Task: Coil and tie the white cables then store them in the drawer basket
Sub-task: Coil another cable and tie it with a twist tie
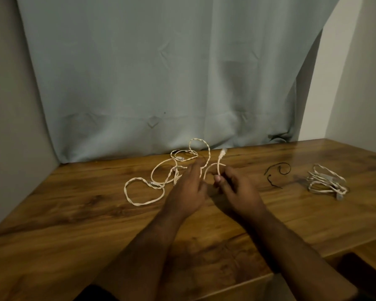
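At the middle of the wooden table, a loose white braided cable sprawls in several open loops, some lying flat and one standing up near the back edge. Its plug end rises upright above the right hand, which pinches the cable just below that end between thumb and fingers. The left hand is flat and spread with fingers extended, reaching into the loops just beside the right hand; whether it touches the cable cannot be told. Well to the right lies a second white cable, already gathered into a tight bundle. Between that bundle and the hands rest two thin black ties, one curled and one bent, both loose on the wood. Behind the table hangs a pale grey-green cloth with plain wall on both sides.
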The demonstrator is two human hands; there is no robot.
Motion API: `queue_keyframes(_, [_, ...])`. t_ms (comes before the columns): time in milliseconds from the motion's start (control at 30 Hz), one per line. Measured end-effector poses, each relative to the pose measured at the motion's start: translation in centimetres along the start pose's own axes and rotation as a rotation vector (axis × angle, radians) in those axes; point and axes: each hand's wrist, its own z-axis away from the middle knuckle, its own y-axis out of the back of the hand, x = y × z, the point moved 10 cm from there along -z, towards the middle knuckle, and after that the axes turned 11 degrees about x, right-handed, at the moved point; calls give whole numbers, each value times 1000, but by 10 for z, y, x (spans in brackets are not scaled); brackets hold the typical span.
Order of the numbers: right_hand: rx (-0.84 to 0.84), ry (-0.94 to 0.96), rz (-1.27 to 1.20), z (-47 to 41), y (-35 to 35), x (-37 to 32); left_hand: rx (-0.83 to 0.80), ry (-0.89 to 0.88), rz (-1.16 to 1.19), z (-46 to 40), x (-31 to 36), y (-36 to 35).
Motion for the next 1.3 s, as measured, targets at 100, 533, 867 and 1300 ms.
queue_keyframes(100, [-54, 117, 127, 2, -9, -7, 74, 257, 300, -4, -20, 2])
queue_keyframes(533, [307, -96, 187, -9, 32, 25, -73, 393, 550, 2, -16, -20])
queue_keyframes(867, [-105, -158, 450, -9, -8, 50, -121, 203, 201, 7, 2, -23])
queue_keyframes(1300, [-272, 31, 439, 2, -26, 32, -67, 130, -42, 2, 3, -19])
